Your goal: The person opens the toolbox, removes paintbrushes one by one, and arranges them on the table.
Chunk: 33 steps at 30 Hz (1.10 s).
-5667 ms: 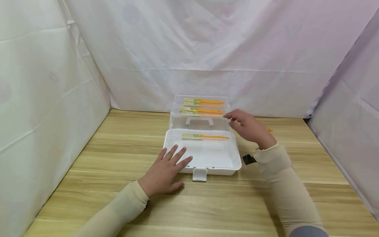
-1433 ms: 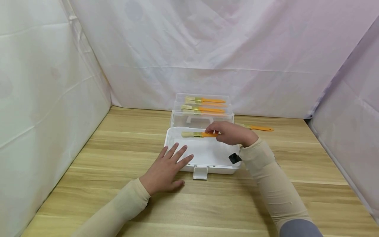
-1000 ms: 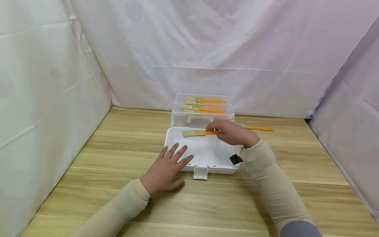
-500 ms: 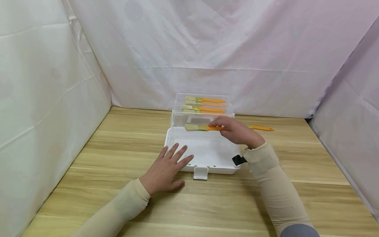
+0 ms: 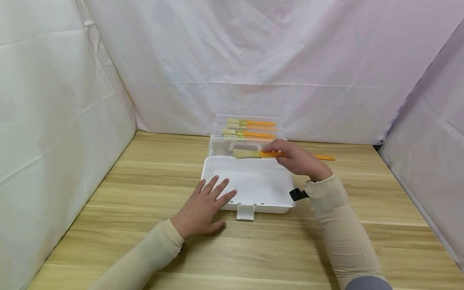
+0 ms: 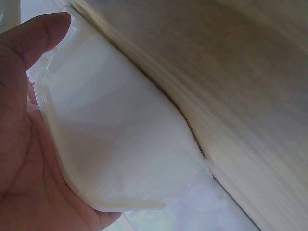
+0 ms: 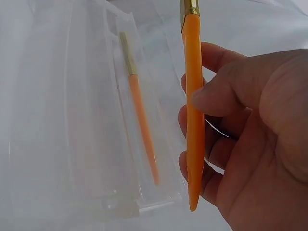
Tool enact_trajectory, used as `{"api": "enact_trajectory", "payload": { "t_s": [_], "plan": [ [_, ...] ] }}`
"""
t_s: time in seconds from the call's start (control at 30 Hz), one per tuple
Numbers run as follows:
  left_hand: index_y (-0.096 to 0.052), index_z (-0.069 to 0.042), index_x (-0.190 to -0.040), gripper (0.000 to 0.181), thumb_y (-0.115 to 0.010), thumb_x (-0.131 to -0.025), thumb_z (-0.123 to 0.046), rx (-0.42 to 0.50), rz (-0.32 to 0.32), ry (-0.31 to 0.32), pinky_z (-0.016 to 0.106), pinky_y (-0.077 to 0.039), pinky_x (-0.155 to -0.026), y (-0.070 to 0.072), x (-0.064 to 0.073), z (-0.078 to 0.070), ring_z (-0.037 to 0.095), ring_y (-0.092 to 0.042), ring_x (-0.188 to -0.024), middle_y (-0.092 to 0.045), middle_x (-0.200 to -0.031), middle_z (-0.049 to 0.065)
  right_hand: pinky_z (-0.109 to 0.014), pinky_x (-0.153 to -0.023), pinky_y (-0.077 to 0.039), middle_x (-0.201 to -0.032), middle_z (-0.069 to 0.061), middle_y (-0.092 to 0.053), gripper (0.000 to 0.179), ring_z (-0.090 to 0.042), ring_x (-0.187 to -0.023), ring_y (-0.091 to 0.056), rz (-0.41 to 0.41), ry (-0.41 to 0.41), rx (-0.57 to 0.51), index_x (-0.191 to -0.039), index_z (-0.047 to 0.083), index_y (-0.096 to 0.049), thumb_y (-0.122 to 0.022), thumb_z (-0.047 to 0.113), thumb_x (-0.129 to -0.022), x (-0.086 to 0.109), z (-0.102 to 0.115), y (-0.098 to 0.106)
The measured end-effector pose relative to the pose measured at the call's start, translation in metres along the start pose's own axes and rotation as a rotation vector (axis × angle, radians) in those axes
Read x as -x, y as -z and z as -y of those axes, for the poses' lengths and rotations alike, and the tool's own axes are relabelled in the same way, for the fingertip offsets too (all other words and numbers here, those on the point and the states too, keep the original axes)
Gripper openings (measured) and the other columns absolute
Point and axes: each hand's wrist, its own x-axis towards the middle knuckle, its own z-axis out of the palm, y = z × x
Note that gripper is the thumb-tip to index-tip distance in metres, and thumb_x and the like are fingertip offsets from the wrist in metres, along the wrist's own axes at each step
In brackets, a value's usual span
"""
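Observation:
My right hand point(image 5: 299, 161) pinches the orange handle of a flat paintbrush point(image 5: 250, 154) between thumb and fingers. The brush hangs level over the back edge of a white plastic box point(image 5: 250, 205), its pale bristles pointing left. In the right wrist view its handle point(image 7: 194, 120) runs along my fingers. My left hand point(image 5: 203, 209) lies spread over the box's front left corner, fingertips reaching inside the rim. From the left wrist, the palm point(image 6: 29, 159) is seen against the box's outer wall point(image 6: 115, 120). The base of the box holds no brush.
Behind the base, the open clear lid and trays point(image 5: 217, 147) carry two paintbrushes, an upper one point(image 5: 261, 123) and a lower one point(image 5: 259, 135). Another brush handle point(image 5: 326, 157) shows on the wooden table point(image 5: 152, 173) behind my right hand. White cloth point(image 5: 232, 60) surrounds the table.
The paintbrush lay inside the box base earlier. My right hand took its handle, lifted it out, and moved it back and to the right. The left hand has stayed in place.

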Motion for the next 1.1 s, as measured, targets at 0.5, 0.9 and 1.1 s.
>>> {"api": "enact_trajectory", "payload": {
  "t_s": [0.5,0.9,1.1],
  "plan": [
    [-0.038,-0.023,-0.154,0.085,-0.072,-0.081,-0.051,0.006,-0.011,0.001,0.063,-0.023,-0.111,-0.001,0.001,0.000,0.039,-0.025,-0.146,-0.030,-0.160,0.011,-0.053,-0.094,-0.043,-0.128,-0.010,-0.058,0.040,-0.029,-0.117,-0.053,-0.060,-0.108,-0.016,-0.127,0.009,-0.061,-0.042,-0.008,-0.096,0.031,-0.021,0.018],
    [-0.038,-0.023,-0.154,0.084,-0.072,-0.081,-0.050,0.012,-0.018,-0.004,0.063,-0.023,-0.112,-0.001,0.001,0.001,0.040,-0.025,-0.146,-0.031,-0.159,0.012,-0.056,-0.097,-0.040,-0.133,-0.013,-0.057,0.041,-0.032,-0.121,-0.052,-0.109,-0.217,0.044,-0.129,0.009,-0.061,-0.044,-0.008,-0.096,0.069,-0.049,0.035],
    [-0.039,-0.023,-0.154,0.085,-0.073,-0.081,-0.051,0.012,-0.019,-0.004,0.063,-0.022,-0.112,-0.001,0.001,0.001,0.040,-0.025,-0.146,-0.031,-0.160,0.012,-0.057,-0.095,-0.040,-0.135,-0.019,-0.056,0.041,-0.037,-0.122,-0.050,-0.127,-0.255,0.083,-0.132,0.003,-0.059,-0.043,-0.008,-0.096,0.086,-0.069,0.041]
  ]
}}
